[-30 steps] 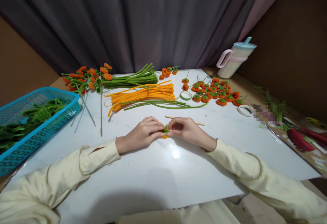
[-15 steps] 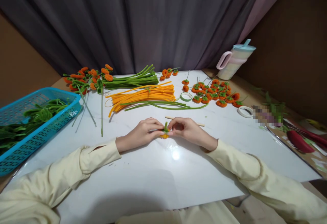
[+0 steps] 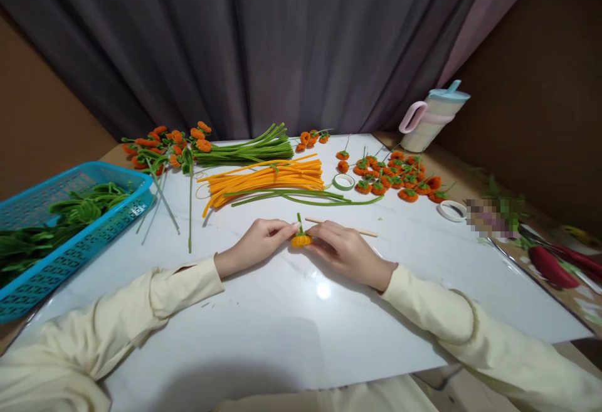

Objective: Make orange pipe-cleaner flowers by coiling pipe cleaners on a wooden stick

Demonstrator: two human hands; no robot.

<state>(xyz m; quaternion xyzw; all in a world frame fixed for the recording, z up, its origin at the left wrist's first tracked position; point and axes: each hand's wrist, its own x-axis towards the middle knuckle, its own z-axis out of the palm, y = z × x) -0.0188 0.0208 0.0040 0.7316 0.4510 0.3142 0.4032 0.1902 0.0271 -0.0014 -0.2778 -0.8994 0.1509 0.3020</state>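
Between my hands is a small yellow-orange fuzzy pumpkin (image 3: 301,241) with a green stem pointing up. My right hand (image 3: 345,250) pinches it from the right side. The fingers of my left hand (image 3: 262,241) are closed together at its green top, on the left. A thin wooden stick (image 3: 367,232) lies just behind my right hand. Beyond my hands are a bundle of yellow-orange fuzzy stems (image 3: 268,180) and a few loose green stems (image 3: 282,195).
At the left stands a blue basket (image 3: 75,246) of green pieces. Green stems (image 3: 249,148), orange flower-like pieces (image 3: 176,142) and several small orange pumpkins (image 3: 395,170) lie at the back. Tape rolls (image 3: 452,211), a cup (image 3: 427,120) and red-handled scissors (image 3: 555,268) are at the right.
The pumpkin has tipped so its yellow-orange side shows more, and its stem stands clear. My right hand has turned, with its fingers now over the pumpkin's right side.
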